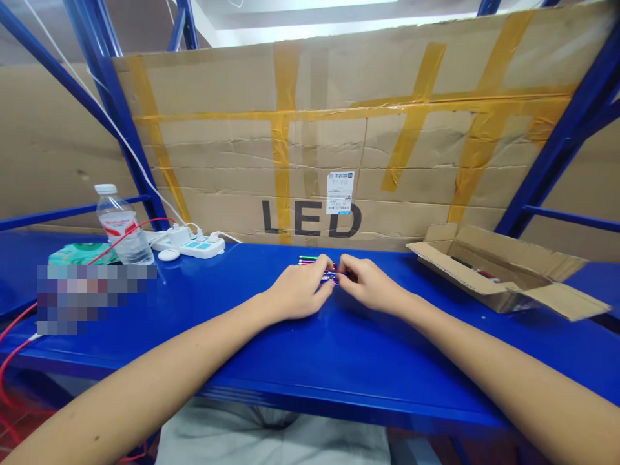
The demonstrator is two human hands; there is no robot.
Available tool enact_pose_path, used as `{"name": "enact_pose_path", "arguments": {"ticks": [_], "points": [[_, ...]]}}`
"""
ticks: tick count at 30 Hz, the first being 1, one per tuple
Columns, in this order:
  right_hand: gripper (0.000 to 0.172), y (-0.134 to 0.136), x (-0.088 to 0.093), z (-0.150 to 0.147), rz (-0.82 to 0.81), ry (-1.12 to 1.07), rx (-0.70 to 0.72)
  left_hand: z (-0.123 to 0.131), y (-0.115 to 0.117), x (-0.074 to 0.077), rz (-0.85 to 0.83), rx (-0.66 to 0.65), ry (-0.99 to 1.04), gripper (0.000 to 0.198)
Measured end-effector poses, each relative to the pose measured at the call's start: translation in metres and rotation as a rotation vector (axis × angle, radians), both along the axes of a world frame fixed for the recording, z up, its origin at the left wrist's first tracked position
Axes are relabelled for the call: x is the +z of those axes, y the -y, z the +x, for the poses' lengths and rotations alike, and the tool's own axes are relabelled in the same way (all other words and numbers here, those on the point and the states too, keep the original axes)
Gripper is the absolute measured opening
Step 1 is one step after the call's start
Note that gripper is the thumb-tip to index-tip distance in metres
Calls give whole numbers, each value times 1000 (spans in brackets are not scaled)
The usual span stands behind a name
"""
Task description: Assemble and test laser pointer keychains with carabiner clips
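Note:
My left hand point(304, 287) rests over a small group of shiny slim tubes point(308, 260), green and reddish, lying on the blue table. Its thumb and fingers pinch a small shiny blue-violet metal piece point(330, 276). From the other side my right hand point(364, 281) meets it, with curled fingertips closed at the same piece. The exact kind of this piece is too small to make out. Fingers hide part of it and part of the tubes.
An open cardboard box point(504, 265) with thin items inside stands to the right. On the left are a water bottle point(124, 226), a power strip point(201, 247), a green packet point(80, 253) and a red cable point(17, 314). Behind stands a large cardboard panel point(232, 168) marked LED.

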State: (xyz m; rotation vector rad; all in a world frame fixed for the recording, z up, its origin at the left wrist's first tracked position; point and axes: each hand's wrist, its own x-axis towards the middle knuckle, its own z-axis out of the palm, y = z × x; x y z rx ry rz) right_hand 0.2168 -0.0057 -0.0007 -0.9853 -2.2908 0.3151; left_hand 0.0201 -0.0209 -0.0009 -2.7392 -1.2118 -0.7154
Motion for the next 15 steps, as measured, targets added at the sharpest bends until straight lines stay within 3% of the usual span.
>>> {"name": "enact_pose_path", "arguments": {"ticks": [7,15], "points": [[11,2,2,0,50,111,-30,-3,-5,1,137,-40,-118,17],[11,6,2,-1,88,159,-20,-7,-9,-1,141,-81,-123,20]]}}
